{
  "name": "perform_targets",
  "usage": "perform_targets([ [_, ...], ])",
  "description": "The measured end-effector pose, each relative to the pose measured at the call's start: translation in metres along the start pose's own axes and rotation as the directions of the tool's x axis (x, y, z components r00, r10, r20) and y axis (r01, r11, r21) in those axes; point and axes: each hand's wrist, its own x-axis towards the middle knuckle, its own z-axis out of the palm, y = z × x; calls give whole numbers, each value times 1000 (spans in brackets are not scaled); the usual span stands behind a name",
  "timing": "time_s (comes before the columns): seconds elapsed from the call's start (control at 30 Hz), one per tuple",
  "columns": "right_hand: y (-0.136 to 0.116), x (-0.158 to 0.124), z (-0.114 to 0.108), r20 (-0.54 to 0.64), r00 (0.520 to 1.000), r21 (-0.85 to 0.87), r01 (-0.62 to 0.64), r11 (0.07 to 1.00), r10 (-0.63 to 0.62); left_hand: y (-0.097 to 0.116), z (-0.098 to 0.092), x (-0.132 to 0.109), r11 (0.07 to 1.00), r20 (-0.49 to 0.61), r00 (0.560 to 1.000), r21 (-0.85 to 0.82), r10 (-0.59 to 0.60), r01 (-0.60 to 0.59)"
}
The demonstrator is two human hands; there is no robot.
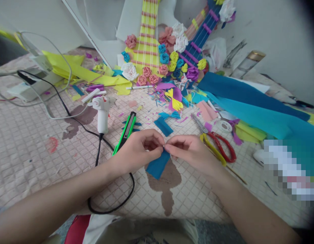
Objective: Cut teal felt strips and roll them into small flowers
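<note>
A small strip of blue crepe paper (pixel 158 165) hangs from the fingertips of both hands, over a dark stain on the tablecloth. My left hand (pixel 143 147) pinches its upper edge from the left. Meeting it almost tip to tip, my right hand (pixel 184 148) pinches the same edge from the right. A green utility knife (pixel 125 132) lies just beyond my left hand. Past the fingertips rests another blue paper piece (pixel 164 126), with a fringed blue scrap (pixel 172 115) by it. Scissors with red and yellow handles (pixel 223 145) lie beside my right hand.
A white glue gun (pixel 102 115) stands at left, its black cord (pixel 133 189) looping toward the front edge. Paper-flower-trimmed yellow (pixel 147 44) and blue (pixel 197 47) guitar shapes lean at the back. Long blue paper sheets (pixel 248 95) and a tape roll (pixel 223 126) lie right.
</note>
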Motion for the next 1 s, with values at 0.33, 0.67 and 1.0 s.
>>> perform_targets([
  [0.33,0,0,1,-22,1000,6,4,1000,-4,0,-2,0,1000,23,1000,25,3,-4],
  [0.67,-3,-1,0,-22,1000,-38,18,999,-19,-3,-2,0,988,67,995,144,-72,62],
  [1.0,-1,-1,0,-22,1000,-67,19,998,-20,0,-2,0,984,72,995,173,-63,50],
])
